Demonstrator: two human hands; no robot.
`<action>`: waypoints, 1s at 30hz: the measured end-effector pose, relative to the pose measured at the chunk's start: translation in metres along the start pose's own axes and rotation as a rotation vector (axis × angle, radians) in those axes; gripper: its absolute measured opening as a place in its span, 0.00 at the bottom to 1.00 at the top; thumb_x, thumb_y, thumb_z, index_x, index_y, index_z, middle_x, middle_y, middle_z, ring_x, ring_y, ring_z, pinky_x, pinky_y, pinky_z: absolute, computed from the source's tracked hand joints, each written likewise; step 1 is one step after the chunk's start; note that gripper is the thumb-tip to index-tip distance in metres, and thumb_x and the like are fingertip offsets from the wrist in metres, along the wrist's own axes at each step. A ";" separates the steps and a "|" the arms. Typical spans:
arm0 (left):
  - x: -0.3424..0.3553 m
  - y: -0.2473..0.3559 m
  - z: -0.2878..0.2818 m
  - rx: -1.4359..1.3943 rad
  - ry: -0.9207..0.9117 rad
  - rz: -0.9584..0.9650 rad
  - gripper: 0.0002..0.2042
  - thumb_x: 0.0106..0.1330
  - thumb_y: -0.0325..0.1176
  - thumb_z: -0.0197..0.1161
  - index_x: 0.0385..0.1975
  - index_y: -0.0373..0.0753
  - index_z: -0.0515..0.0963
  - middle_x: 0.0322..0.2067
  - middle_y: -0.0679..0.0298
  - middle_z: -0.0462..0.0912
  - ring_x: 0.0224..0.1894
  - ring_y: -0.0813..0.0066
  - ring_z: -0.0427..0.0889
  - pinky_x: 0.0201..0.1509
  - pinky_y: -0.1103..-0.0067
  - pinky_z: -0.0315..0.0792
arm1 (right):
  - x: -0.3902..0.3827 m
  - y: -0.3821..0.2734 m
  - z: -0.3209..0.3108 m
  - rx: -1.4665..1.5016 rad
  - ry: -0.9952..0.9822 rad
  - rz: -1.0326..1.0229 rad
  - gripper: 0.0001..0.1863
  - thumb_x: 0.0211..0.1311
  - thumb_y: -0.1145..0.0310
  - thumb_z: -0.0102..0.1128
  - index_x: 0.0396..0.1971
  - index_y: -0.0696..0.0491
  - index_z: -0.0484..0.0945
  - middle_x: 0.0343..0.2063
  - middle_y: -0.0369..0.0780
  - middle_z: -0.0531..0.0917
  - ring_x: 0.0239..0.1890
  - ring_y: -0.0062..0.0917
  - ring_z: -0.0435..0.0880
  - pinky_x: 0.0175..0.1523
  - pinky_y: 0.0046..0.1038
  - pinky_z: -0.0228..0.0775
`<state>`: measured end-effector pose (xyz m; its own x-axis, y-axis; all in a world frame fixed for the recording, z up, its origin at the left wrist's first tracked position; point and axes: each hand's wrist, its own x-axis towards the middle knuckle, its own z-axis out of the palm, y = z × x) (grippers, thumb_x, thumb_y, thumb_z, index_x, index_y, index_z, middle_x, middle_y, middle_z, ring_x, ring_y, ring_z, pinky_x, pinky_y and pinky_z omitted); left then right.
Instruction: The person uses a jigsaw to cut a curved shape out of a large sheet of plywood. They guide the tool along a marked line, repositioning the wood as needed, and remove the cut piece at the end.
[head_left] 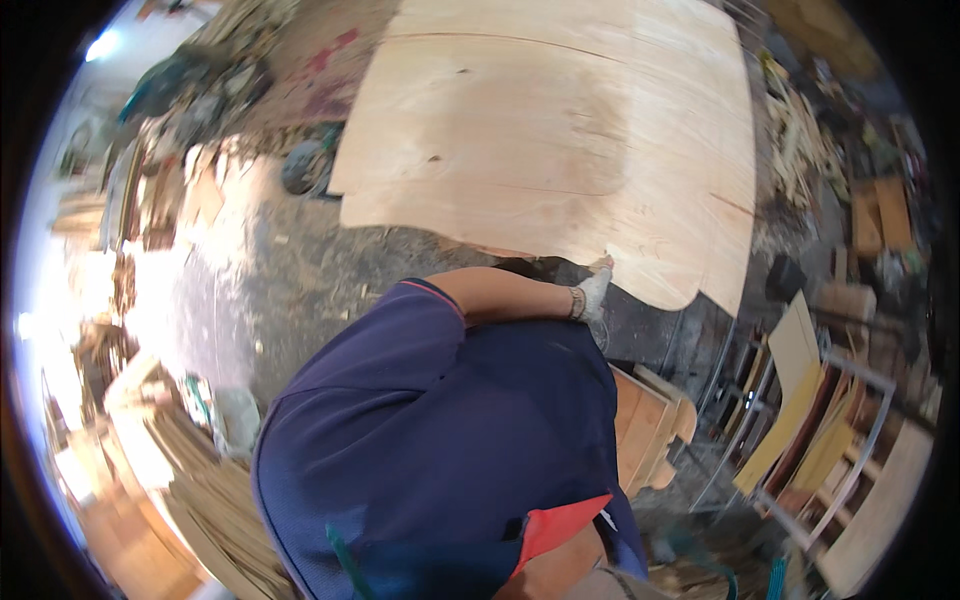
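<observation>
In the head view, a large, pale plywood sheet with rounded corners [560, 130] fills the upper middle of the picture, from about eleven o'clock round to two o'clock. It stands above a grey, dusty concrete floor [270, 290] scattered with shavings. A bare forearm comes out of a dark blue short sleeve [430, 400] and runs toward three o'clock. It ends in the left hand [596, 290], which wears a light work glove with a band at the wrist. That hand touches the lower edge of the sheet, near a notch in the edge. Whether its fingers are curled round the edge or only pressed against it cannot be told. The right hand is out of sight. Just below the gloved hand, at about four o'clock, sits a carved light-wood piece with a scalloped outline [655, 425]. Further toward four o'clock, a metal rack [850, 430] holds yellow and brown boards on edge. Stacks of thin wooden strips [215, 500] lie at eight o'clock.
</observation>
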<state>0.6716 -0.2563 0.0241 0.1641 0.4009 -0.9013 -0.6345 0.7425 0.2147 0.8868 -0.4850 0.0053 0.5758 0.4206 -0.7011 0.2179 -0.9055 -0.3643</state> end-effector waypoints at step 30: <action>-0.087 0.010 -0.154 -0.427 -0.027 0.278 0.36 0.77 0.66 0.47 0.74 0.45 0.63 0.72 0.58 0.69 0.73 0.52 0.67 0.78 0.50 0.59 | 0.018 0.018 -0.007 0.022 0.109 0.097 0.23 0.58 0.55 0.71 0.36 0.64 0.87 0.34 0.45 0.90 0.35 0.33 0.88 0.41 0.38 0.77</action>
<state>0.5349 -0.3659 0.0466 -0.0387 0.5702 -0.8206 -0.9082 0.3224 0.2668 0.9066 -0.4939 -0.0090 0.6760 0.3211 -0.6633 0.1399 -0.9396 -0.3123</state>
